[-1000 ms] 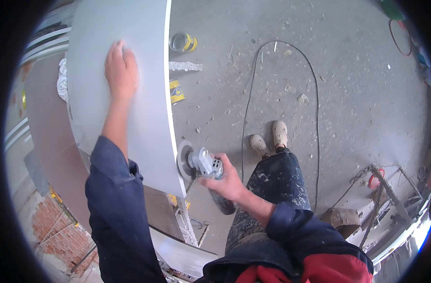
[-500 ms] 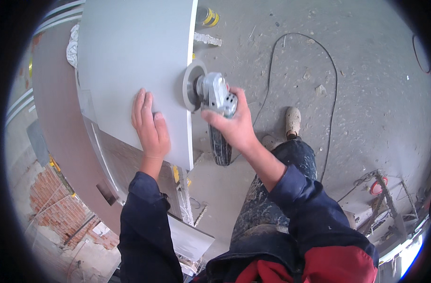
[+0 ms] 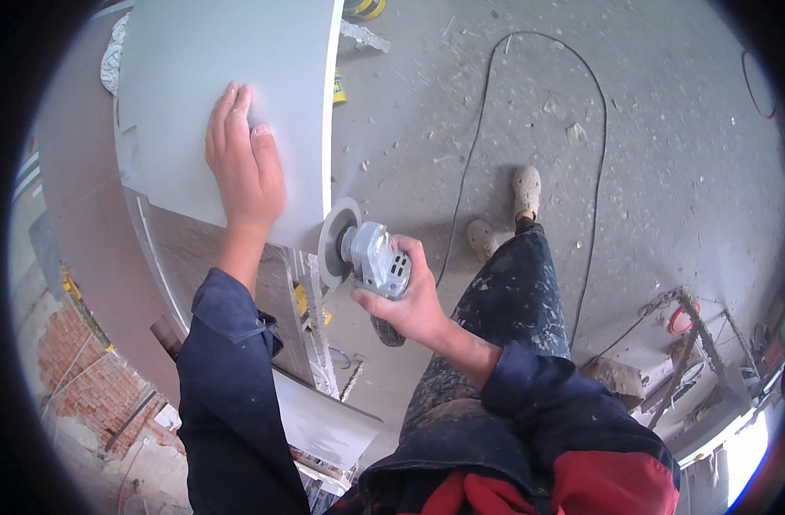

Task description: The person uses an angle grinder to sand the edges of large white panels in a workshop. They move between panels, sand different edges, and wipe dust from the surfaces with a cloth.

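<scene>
A large pale grey board point(image 3: 173, 112) with a white right edge lies flat at the upper left. My left hand point(image 3: 248, 176) rests on it, palm down and fingers stretched out, close to its near end. In my right hand point(image 3: 422, 300) is an angle grinder point(image 3: 375, 257), gripped round the body behind its silver gear head. Its thin grey disc point(image 3: 334, 245) stands on edge at the board's near right corner; whether it touches the board there I cannot tell. My right hand and wrist hide much of the grinder's dark handle.
Under the board runs a brown panel point(image 3: 75, 172). A black cord point(image 3: 605, 129) loops across the dusty, debris-strewn floor, past my shoes point(image 3: 526, 190). Yellow-banded cans stand beyond the board's right edge. Crusted trestles and a wooden block point(image 3: 614, 382) are at the lower right.
The grinder in my right hand has come down along the board's right edge toward me, to the near corner. My left hand lies farther up in the picture, still on the board.
</scene>
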`<state>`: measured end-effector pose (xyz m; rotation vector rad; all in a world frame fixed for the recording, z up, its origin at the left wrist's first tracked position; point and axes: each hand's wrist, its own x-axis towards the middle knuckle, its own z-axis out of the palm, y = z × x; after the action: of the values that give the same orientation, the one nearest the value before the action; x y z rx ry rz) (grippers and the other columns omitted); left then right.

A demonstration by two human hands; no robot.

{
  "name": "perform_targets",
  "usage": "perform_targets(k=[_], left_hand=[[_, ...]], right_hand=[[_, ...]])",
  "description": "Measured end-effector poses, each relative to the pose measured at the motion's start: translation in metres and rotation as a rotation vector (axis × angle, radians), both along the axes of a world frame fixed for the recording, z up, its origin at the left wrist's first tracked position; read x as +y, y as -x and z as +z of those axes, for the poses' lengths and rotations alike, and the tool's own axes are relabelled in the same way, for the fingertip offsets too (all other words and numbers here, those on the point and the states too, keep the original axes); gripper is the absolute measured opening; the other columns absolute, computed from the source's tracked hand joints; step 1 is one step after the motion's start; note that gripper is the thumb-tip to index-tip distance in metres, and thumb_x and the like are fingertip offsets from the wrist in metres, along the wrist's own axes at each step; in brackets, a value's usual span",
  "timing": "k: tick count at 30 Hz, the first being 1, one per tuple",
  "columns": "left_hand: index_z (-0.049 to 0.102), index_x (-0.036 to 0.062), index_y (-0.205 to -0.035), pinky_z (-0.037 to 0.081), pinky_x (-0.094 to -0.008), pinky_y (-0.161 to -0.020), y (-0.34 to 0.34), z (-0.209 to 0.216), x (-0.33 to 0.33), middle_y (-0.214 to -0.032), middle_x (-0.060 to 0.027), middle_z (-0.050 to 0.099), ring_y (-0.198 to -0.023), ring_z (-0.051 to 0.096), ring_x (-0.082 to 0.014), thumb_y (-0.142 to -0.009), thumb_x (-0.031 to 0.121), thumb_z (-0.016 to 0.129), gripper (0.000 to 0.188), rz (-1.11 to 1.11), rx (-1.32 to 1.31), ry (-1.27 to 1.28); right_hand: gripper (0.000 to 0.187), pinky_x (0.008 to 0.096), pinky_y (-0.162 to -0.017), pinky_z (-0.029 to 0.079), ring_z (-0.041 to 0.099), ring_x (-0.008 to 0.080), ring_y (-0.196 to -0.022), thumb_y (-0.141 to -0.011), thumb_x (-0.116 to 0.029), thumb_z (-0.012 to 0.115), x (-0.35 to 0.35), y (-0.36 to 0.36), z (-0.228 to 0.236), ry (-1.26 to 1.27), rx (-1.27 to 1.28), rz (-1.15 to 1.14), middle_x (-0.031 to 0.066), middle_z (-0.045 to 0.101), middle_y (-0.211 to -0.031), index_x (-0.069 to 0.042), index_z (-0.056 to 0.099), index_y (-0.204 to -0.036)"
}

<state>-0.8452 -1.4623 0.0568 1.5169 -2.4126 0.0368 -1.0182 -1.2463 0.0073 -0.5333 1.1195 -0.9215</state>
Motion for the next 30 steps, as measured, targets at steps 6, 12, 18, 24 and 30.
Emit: perform_targets(k=[6, 12, 18, 24, 30], left_hand=[[0.053, -0.0034, -0.143, 0.029, -0.0511, -0.119, -0.003, -0.003, -0.002, -0.15, -0.0228, 0.05, -0.14, 0.044, -0.0397, -0.102, 0.019, 0.044, 0.048, 0.002, 0.015, 0.005], [0.053, -0.002, -0.144, 0.029, -0.0497, -0.12, -0.005, -0.004, -0.002, -0.151, -0.0217, 0.05, -0.141, 0.044, -0.0385, -0.101, 0.018, 0.044, 0.048, 0.023, 0.005, -0.003], [0.053, -0.0033, -0.143, 0.029, -0.0472, -0.12, -0.001, -0.002, 0.0, -0.151, -0.0226, 0.05, -0.142, 0.044, -0.038, -0.102, 0.016, 0.044, 0.047, 0.035, -0.015, -0.002], [0.051, -0.0017, -0.146, 0.027, -0.051, -0.12, 0.0, 0.0, -0.002, -0.153, -0.0215, 0.048, -0.142, 0.043, -0.0391, -0.1, 0.019, 0.045, 0.05, 0.053, -0.001, -0.035], [0.048, -0.0046, -0.147, 0.025, -0.0529, -0.121, 0.001, 0.001, -0.005, -0.154, -0.0248, 0.045, -0.144, 0.04, -0.0412, -0.1, 0.019, 0.044, 0.052, 0.042, -0.001, -0.074]], right_hand=[[0.077, 0.0366, -0.095, 0.051, 0.061, 0.0187, -0.106, -0.076, -0.022, 0.088, 0.028, -0.01, -0.001, -0.055, 0.011, 0.01, 0.013, 0.061, -0.115, -0.006, 0.039, -0.133], [0.078, 0.0334, -0.094, 0.051, 0.061, 0.0164, -0.105, -0.077, -0.017, 0.088, 0.031, -0.013, -0.019, -0.128, -0.032, -0.113, 0.0104, 0.062, -0.115, -0.003, 0.039, -0.137], [0.076, 0.0344, -0.093, 0.052, 0.062, 0.017, -0.104, -0.077, -0.019, 0.088, 0.015, -0.012, -0.018, -0.033, -0.08, -0.19, 0.0103, 0.064, -0.113, -0.003, 0.041, -0.134], [0.075, 0.0338, -0.095, 0.05, 0.06, 0.0162, -0.106, -0.079, -0.016, 0.086, 0.032, -0.025, -0.014, -0.054, 0.027, -0.097, 0.0087, 0.061, -0.115, -0.003, 0.039, -0.137], [0.063, 0.0358, -0.073, 0.057, 0.066, 0.0185, -0.084, -0.085, -0.014, 0.079, 0.008, -0.006, -0.054, -0.37, -0.244, -0.297, 0.0093, 0.063, -0.103, -0.005, 0.042, -0.135]])
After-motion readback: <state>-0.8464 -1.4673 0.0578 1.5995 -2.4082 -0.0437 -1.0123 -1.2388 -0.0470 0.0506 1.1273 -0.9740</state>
